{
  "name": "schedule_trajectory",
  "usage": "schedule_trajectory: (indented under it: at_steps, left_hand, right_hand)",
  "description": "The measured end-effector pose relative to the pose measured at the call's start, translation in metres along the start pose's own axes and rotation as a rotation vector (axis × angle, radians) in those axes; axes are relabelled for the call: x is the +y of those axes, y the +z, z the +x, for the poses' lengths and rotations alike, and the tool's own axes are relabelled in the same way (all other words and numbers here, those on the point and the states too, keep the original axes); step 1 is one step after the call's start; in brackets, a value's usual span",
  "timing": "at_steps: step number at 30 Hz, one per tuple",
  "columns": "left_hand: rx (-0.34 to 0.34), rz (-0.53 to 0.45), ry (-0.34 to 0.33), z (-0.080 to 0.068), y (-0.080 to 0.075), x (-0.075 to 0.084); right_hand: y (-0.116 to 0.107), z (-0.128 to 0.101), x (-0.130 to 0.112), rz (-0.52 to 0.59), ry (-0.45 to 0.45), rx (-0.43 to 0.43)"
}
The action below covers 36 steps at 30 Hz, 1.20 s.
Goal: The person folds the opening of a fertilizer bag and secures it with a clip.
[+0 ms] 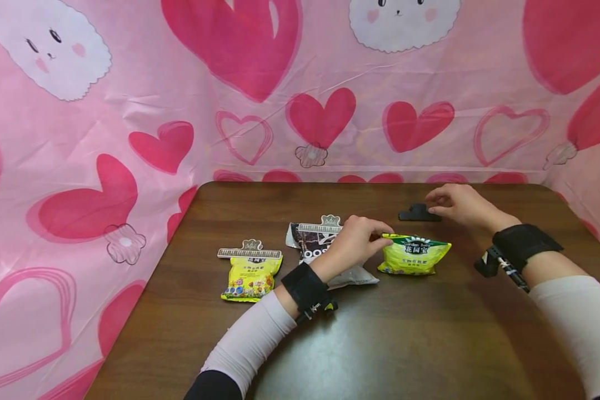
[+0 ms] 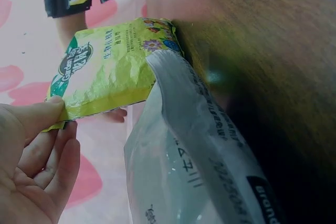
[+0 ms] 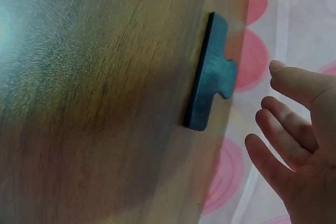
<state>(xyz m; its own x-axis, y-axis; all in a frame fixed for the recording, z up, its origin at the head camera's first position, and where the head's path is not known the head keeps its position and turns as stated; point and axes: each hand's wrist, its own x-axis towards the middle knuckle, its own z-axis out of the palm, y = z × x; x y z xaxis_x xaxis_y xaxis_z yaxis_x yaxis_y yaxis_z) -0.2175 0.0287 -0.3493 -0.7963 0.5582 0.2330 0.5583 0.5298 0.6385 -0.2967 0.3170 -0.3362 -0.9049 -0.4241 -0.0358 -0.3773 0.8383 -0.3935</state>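
Two hands at a dark wooden table, one pinching a green bag, the other beside a black clip.

Head view: the left hand point(image 1: 355, 241), at centre frame, pinches the top corner of the green bag point(image 1: 414, 256) between thumb and curled fingers; its wrist covers much of the black-and-white bag point(image 1: 314, 243) beneath, so that bag's print is only partly readable. A yellow bag point(image 1: 250, 276) with a clip on top lies to the left. The right hand point(image 1: 457, 205), upper right, has relaxed fingers at the black clip point(image 1: 417, 213); contact is hard to judge.
Left wrist view: thumb and fingers point(image 2: 39, 116) nip the green bag's point(image 2: 107, 74) edge; the pale bag point(image 2: 189, 161) is cut off below.
Right wrist view: the fingers point(image 3: 286, 129) are spread and hold nothing, just apart from the blurred clip point(image 3: 210, 74).
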Motion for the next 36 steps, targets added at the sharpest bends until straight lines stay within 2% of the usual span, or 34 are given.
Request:
schedule_trajectory:
  at_steps: [7,21,28,36]
  left_hand:
    - [-0.009,0.014,-0.003,0.000,0.000,-0.001]
    - [-0.013,0.020,0.006,-0.001,0.002,-0.001]
    - [-0.009,0.035,0.009,0.000,0.001,0.000]
    - [-0.012,0.017,-0.002,0.000,0.000,-0.001]
  right_hand:
    - [0.010,0.013,0.009,-0.027,-0.006,0.000]
    - [0.028,0.025,0.015,-0.043,0.040,-0.098]
    - [0.036,0.025,0.017,-0.091,0.001,-0.065]
    - [0.038,0.022,0.018,-0.036,0.049,-0.018]
